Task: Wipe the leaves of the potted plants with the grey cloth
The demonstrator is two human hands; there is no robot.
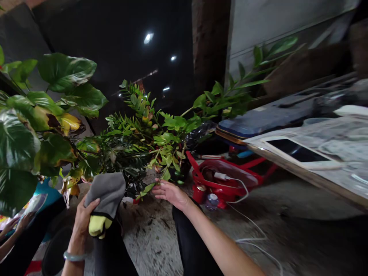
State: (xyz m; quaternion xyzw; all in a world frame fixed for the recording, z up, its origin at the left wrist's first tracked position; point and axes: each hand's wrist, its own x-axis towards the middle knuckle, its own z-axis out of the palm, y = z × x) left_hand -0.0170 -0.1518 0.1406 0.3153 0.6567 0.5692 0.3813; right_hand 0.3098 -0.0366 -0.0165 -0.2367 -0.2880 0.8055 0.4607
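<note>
- So the left hand has a gray and yellow cloth gripped, thumb pressed on the gray side, yellow part hanging out at the bottom. It's up in front of the left knee.
- Pale bracelet on that wrist, btw.
- Right hand is reaching in palm up, fingers fairly straight, right at a leafy stem hanging low at the front of the greenery. Can't tell if the fingers are actually pinching it or just up against it.
- Behind that there's a bunch of small-leaved plants, and a big-leaved plant over on the left with some yellow and brown patches.
- Just right of the right hand: a red plastic piece with a white plug on a white cable.
- Further right, a table with a white-framed device.
- Far left, another person's hands, kinda cut off.
</note>
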